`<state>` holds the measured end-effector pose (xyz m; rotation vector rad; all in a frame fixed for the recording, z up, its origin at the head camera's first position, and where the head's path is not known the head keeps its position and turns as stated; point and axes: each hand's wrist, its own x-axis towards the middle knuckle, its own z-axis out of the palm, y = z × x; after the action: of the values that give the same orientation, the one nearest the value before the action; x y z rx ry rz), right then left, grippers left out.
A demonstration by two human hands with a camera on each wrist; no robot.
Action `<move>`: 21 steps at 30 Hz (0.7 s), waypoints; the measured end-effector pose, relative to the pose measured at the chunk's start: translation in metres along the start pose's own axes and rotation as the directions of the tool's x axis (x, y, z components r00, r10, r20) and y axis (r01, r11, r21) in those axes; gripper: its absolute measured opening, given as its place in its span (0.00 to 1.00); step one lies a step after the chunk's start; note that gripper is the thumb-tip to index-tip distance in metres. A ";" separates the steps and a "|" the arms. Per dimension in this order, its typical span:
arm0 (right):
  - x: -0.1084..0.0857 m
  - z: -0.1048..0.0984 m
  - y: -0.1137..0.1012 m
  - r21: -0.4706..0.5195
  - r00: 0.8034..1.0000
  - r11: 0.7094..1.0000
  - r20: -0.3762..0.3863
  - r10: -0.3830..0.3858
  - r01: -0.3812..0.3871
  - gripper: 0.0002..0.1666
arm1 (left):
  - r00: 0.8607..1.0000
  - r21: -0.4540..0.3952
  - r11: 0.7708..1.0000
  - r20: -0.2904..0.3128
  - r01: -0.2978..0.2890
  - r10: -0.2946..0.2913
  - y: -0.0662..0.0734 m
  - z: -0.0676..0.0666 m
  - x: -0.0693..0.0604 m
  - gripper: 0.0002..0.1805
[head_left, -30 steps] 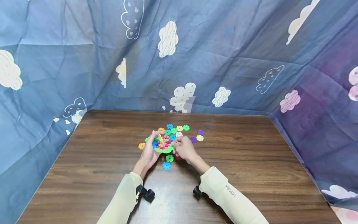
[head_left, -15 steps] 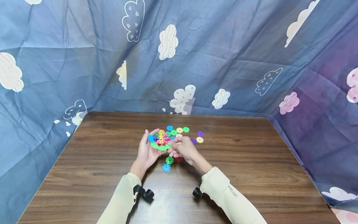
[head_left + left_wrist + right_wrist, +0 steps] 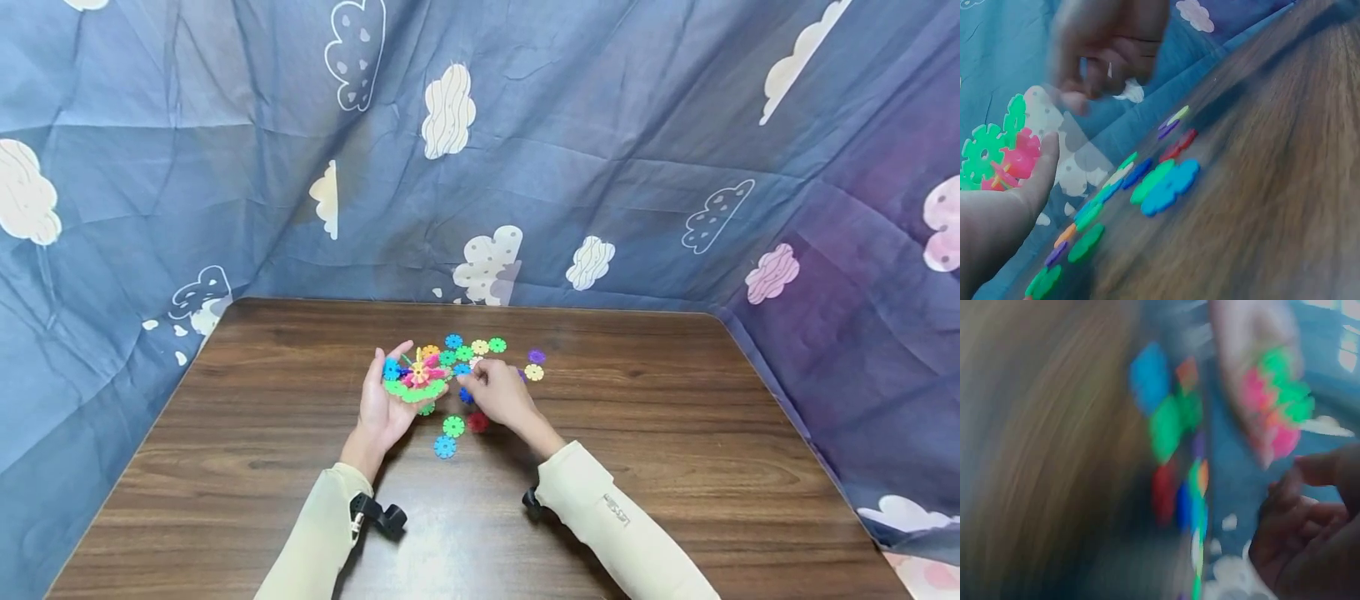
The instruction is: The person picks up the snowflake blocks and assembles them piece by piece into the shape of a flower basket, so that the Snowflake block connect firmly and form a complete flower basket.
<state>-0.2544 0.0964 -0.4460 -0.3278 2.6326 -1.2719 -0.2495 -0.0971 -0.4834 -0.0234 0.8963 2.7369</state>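
Note:
My left hand (image 3: 381, 417) is palm up and holds a flower-like assembly (image 3: 420, 372) of interlocking plastic discs, with a green outer edge, pink petals, a yellow centre and blue at its left. In the left wrist view its green and pink discs (image 3: 1019, 153) show beside a raised digit. My right hand (image 3: 506, 398) hovers apart from the assembly with loosely bent fingers, close to a blue disc (image 3: 462, 370) and a dark blue disc (image 3: 466, 396). No piece shows plainly between its fingertips; both wrist views blur it.
Several loose discs lie flat on the brown wooden table (image 3: 660, 450). A green disc (image 3: 453, 427), a light blue disc (image 3: 445, 447) and a red disc (image 3: 477, 422) are nearest the body. A purple disc (image 3: 536, 356) lies at the right. Blue cloud-patterned cloth (image 3: 547, 175) hangs behind.
My right hand has left the assembly's edge and moved a little right, over the loose discs. My left hand has shifted left with the assembly, its palm turned further up.

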 end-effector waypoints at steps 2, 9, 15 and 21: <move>-0.001 0.004 0.007 -0.267 0.998 0.962 0.015 -0.058 0.060 0.11 | 1.000 -0.010 1.000 -0.008 0.008 -0.008 0.002 -0.002 0.000 0.30; -0.005 0.018 0.010 -0.461 0.969 0.863 0.219 -0.113 0.205 0.12 | 0.999 0.093 0.995 -0.026 0.045 -0.042 0.007 -0.001 -0.001 0.31; -0.005 0.023 0.003 -0.439 0.971 0.883 0.228 -0.068 0.164 0.17 | 0.996 0.203 0.976 -0.064 0.077 -0.066 0.010 0.003 -0.002 0.33; -0.002 0.018 0.009 -0.309 0.978 0.938 0.184 -0.101 0.155 0.12 | 0.994 0.214 0.972 -0.082 0.093 -0.077 0.012 0.002 -0.002 0.35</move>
<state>-0.2487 0.0886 -0.4637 -0.6376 2.7033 -0.7990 -0.2501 -0.1059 -0.4741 -0.1186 1.1829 2.5592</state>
